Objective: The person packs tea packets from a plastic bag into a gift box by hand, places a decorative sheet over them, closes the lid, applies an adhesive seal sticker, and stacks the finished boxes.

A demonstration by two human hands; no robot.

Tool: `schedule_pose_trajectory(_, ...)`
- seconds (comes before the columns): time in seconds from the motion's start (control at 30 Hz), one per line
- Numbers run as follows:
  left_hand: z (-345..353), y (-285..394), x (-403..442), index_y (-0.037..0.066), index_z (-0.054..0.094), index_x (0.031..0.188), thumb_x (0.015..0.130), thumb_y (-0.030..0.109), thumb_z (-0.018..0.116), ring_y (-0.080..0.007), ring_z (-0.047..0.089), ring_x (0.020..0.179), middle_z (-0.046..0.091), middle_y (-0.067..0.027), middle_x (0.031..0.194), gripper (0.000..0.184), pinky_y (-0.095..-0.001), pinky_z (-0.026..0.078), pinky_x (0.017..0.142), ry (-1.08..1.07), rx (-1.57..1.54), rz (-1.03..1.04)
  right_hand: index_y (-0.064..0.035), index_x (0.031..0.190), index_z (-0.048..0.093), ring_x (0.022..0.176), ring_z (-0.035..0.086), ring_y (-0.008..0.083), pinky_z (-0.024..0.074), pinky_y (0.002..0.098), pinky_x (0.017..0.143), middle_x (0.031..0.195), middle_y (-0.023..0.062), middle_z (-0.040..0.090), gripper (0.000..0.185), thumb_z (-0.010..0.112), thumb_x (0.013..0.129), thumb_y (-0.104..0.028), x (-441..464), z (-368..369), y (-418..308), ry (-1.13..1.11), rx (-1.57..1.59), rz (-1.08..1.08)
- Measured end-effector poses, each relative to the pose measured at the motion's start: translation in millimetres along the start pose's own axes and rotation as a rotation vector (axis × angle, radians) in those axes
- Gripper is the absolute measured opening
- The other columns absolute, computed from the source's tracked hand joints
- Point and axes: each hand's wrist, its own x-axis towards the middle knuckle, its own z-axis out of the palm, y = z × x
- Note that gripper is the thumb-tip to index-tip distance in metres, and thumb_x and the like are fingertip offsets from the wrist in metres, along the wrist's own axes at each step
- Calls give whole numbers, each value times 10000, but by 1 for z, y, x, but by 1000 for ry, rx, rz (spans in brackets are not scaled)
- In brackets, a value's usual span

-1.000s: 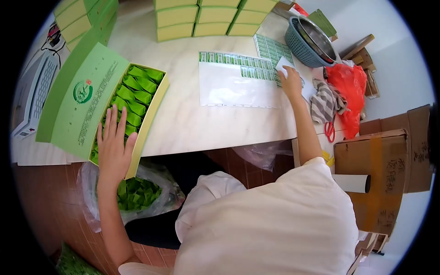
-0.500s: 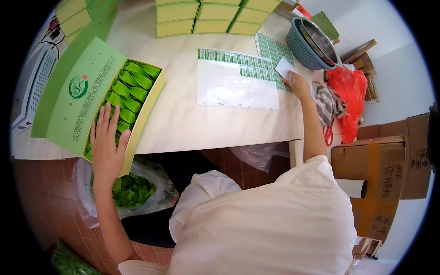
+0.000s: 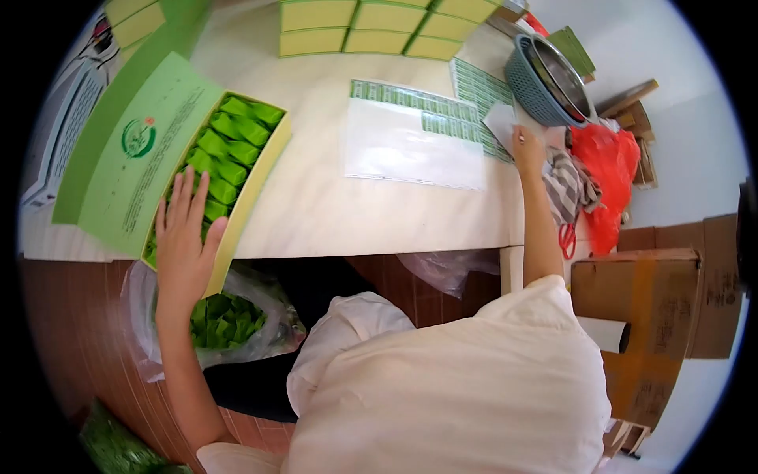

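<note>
My left hand (image 3: 188,237) lies flat, fingers stretched, over the near end of an open green gift box (image 3: 260,182). Rows of shiny green packets (image 3: 229,142) fill the box, and its lid with a round green emblem is folded back to the left. My right hand (image 3: 530,150) is closed on the edge of a small white paper (image 3: 499,120). The paper overlaps a green-printed sticker sheet (image 3: 478,83). Left of it lies a second, mostly bare white sticker sheet (image 3: 410,154) with green labels along its top.
Stacked yellow-green boxes (image 3: 355,28) stand at the back. On the right are a blue basket (image 3: 527,83) with a metal bowl, a striped cloth (image 3: 564,186), a red plastic bag (image 3: 604,174) and cardboard boxes (image 3: 636,316). Below the table edge is a bag of green packets (image 3: 229,324).
My right hand has turned and shifted slightly right, with the white paper still in its fingers. My left hand stays on the box. The whole view has shifted a little.
</note>
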Motion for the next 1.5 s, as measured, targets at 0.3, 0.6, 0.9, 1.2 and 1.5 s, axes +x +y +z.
schedule_pose_trajectory(0.3, 2, -10, -1, 54, 407, 1376, 983, 334, 398, -262, 316, 1356, 376, -147, 1438, 482, -384, 201, 1120, 148, -315, -17, 1, 852, 653, 657, 589, 104, 468, 245, 636, 730, 60, 656, 162, 677, 865, -159, -7, -66, -192, 566, 723, -69)
schedule_pose_trajectory(0.6, -21, 28, -21, -4, 572, 1147, 1007, 285, 411, -163, 618, 937, 658, -110, 1001, 359, -288, 460, 863, 332, -1434, -190, -28, 833, 595, 698, 593, 109, 463, 209, 649, 802, 63, 660, 85, 624, 896, -76, -57, -104, -353, 416, 1240, -281)
schedule_pose_trajectory(0.9, -13, 9, -64, 17, 623, 1049, 956, 350, 525, -80, 624, 702, 663, -31, 876, 360, -216, 493, 590, 510, -1569, -689, -34, 890, 627, 995, 639, 275, 517, 336, 766, 1043, 126, 658, 146, 661, 751, -64, -143, -69, -419, 216, 1142, -1398)
schedule_pose_trajectory(1.2, -15, 35, -54, -3, 614, 978, 947, 251, 564, -113, 646, 738, 651, -49, 848, 260, -252, 550, 643, 461, -1595, -574, -34, 952, 590, 933, 557, 230, 471, 316, 778, 998, 109, 580, 161, 664, 811, -56, -150, -95, -420, -420, 1460, -636)
schedule_pose_trajectory(1.5, -7, 42, -43, 10, 609, 956, 893, 272, 649, -127, 625, 891, 626, -67, 1057, 273, -269, 554, 713, 396, -1687, -497, -10, 984, 574, 939, 566, 172, 512, 293, 785, 1020, 87, 541, 173, 660, 860, -94, -148, -96, -423, -553, 1629, -473)
